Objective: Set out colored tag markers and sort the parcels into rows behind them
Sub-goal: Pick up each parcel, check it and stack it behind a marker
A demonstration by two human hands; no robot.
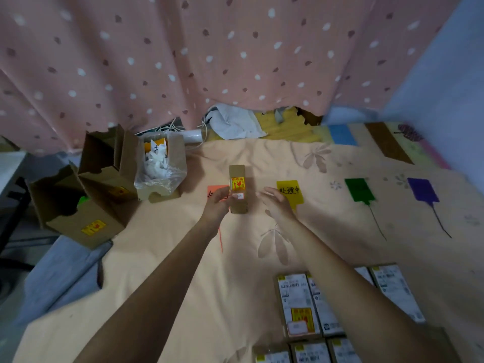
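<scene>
Close to me, at the bottom of the view, a bunch of parcels (298, 305) lie flat on the peach blanket (162, 271), waiting to be sorted. My two arms reach out past them. My left hand (216, 203) has its fingers wrapped round a small brown box (237, 189) and holds it up over the orange tag (213, 191). My right hand (277, 203) is spread wide with nothing in it, just beside the box and partly over the yellow tag (290, 191). Further right lie the green tag (358, 189) and the purple tag (423, 189), each with its thin tail pointing back at me.

I think the box could go wrong here. It is tall and thin, and the blanket is soft and bumpy, so it may tip over. It could also hide the orange tag if it lands on top.

Far left stand some big open cartons (104, 176), and the pink spotted curtain (209, 53) hangs behind.
</scene>
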